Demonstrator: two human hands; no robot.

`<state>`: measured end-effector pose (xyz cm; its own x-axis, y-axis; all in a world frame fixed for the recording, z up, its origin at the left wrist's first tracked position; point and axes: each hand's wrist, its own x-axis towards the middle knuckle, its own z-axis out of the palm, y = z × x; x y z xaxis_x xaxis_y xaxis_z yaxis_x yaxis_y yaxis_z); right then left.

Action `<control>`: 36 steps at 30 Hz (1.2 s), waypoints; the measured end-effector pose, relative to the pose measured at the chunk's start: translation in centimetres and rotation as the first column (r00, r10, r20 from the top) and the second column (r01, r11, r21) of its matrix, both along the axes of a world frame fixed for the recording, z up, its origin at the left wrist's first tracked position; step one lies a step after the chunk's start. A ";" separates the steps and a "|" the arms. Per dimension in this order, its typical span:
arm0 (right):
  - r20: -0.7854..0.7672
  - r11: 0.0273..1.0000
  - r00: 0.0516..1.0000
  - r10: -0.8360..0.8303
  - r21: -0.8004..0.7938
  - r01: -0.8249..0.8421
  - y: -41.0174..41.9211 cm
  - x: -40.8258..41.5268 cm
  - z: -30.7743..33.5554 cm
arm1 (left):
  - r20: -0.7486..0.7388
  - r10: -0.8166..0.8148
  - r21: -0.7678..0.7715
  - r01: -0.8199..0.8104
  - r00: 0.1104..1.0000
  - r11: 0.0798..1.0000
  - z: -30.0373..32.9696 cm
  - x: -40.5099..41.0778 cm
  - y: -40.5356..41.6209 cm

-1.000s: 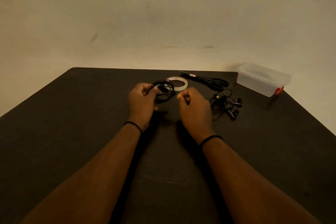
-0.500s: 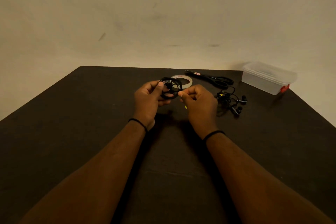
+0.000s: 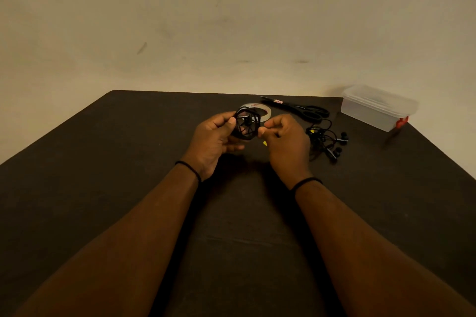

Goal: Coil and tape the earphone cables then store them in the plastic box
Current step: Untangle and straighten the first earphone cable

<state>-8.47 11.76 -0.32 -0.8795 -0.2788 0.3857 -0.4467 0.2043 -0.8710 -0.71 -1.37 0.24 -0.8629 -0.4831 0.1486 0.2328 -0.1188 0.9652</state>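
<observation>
Right hand [image 3: 286, 140] closed in on coil [image 3: 246, 123] | left hand [image 3: 215, 140] grips coil | tape roll [image 3: 257, 108] print unreadable

Tape roll [image 3: 257, 108] near edge hidden behind coiled cable [image 3: 246, 123], box [image 3: 377, 108] contents unclear through cloudy plastic

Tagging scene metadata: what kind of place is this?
Probably a bare indoor tabletop set up for the recording, not a furnished room: a dark table against a plain beige wall, holding only a tape roll, scissors and a plastic box.
</observation>
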 end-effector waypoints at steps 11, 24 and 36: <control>0.032 0.998 0.999 0.038 -0.057 -0.036 -0.1 0.0 -0.1 | -0.116 -0.227 0.201 0.247 0.967 0.948 0.3 0.3 -0.6; -0.260 0.990 0.962 0.083 0.134 -0.050 -0.4 0.6 -0.4 | -0.110 0.091 -0.085 -0.100 0.990 0.991 0.6 0.6 0.1; -0.038 0.975 0.999 0.009 -0.222 -0.017 -0.4 1.3 0.5 | -0.105 0.208 -0.525 -0.232 0.972 0.819 1.5 0.5 -0.1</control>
